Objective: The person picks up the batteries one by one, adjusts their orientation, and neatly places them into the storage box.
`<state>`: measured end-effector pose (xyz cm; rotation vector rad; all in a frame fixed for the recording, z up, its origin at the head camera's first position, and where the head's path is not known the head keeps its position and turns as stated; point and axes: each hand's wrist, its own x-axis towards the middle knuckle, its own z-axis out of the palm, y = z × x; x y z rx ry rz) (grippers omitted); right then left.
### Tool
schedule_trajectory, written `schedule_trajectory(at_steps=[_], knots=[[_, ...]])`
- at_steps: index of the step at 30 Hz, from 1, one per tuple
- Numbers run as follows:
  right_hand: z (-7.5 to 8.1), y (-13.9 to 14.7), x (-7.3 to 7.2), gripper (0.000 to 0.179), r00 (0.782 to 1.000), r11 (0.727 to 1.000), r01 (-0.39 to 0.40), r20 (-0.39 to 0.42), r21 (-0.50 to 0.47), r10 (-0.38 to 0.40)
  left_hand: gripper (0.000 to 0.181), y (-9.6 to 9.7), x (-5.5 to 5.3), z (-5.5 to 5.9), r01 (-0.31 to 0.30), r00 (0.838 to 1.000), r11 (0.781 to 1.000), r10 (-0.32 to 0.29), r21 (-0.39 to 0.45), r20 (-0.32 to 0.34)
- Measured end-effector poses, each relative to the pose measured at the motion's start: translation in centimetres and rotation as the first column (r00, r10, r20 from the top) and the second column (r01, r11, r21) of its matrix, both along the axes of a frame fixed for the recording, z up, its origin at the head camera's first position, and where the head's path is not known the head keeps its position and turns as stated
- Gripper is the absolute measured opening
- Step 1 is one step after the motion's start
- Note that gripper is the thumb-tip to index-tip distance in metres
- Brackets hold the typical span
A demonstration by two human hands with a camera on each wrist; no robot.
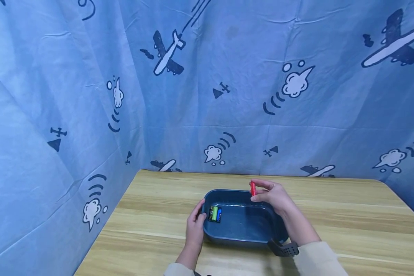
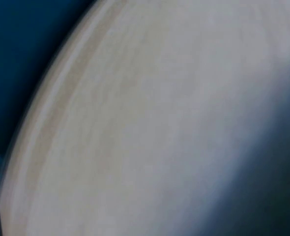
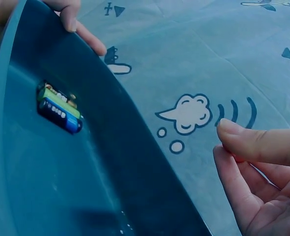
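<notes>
A dark blue plastic basin [image 1: 245, 226] rests on the wooden table. My left hand [image 1: 194, 227] holds its left end, thumb over the rim and fingers along the outside. Above the far right part of the rim, my right hand [image 1: 275, 196] pinches a red battery [image 1: 253, 189] between thumb and fingertips. In the right wrist view the thumb and fingers hide most of that battery. Inside the basin, near the left wall, a green battery [image 3: 59, 100] and a blue battery [image 3: 60, 116] lie side by side, with a dark one [image 1: 210, 213] against them.
The light wooden table [image 1: 151, 211] extends around the basin. A blue curtain [image 1: 207, 107] printed with planes and clouds hangs behind it and at both sides. A black strap [image 1: 283, 248] on the right wrist overlaps the basin's near right corner in the head view.
</notes>
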<state>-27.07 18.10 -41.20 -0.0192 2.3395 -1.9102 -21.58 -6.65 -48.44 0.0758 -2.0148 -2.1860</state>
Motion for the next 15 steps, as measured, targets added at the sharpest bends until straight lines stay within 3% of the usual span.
schedule_trajectory(at_steps=[15], knots=[[-0.9,-2.3,-1.0,0.063,0.999,1.000,0.005,0.034,-0.017,-0.004,0.039,0.0,0.2,0.1,0.003,1.000,1.000,-0.003,-0.003,-0.006]])
